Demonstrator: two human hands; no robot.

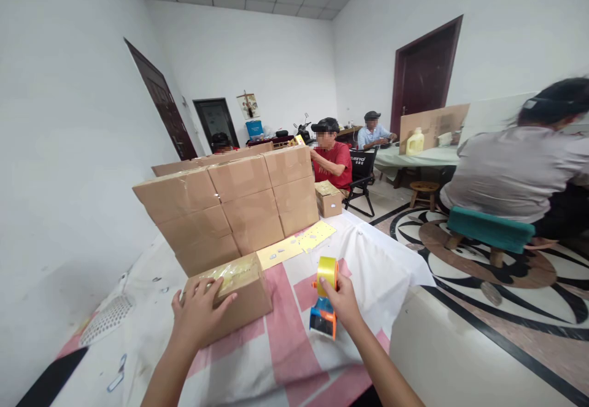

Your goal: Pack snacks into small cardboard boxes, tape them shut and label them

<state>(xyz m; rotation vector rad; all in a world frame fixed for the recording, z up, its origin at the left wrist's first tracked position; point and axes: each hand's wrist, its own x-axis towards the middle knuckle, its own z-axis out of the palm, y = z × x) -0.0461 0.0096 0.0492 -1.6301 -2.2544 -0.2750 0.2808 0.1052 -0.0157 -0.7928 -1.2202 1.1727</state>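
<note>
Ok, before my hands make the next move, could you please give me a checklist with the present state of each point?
1. Left hand on the box: ok, it rests on the top.
2. Dispenser in the right hand: ok, held.
3. Dispenser apart from the box: ok, a gap shows.
4. Tape on the box top: ok, a shiny layer shows.
5. Box underside taped: cannot tell, hidden.
6. Cloth smooth: not ok, creased.

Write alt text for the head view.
A person's left hand rests on a taped box; the right hand holds a tape dispenser with a yellow roll over a pink-and-white cloth. Stacked boxes stand behind, and other people are in the room.
</note>
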